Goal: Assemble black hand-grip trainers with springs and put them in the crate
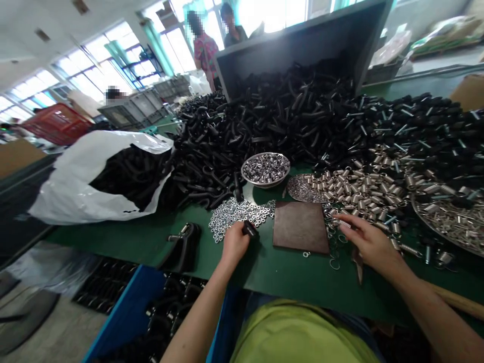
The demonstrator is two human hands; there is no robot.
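My left hand (235,244) is closed round a black plastic part (250,230), whose end sticks out past the fingers. It hovers at the front of a spread of metal nuts (227,216). My right hand (372,246) pinches a coil spring (342,223) between thumb and fingers, to the right of a flat brown square plate (300,228). Thin wire rings (334,263) lie between that plate and my right hand. One loose nut (306,254) sits just in front of the plate. Behind my right hand spreads a pile of springs (363,191).
A metal bowl (265,185) of small metal parts stands beyond the plate. Black handles (302,116) heap up before a tipped grey bin (302,38). At left lie a white sack (68,186) and assembled black parts (185,247). A blue crate (113,317) stands below the table edge.
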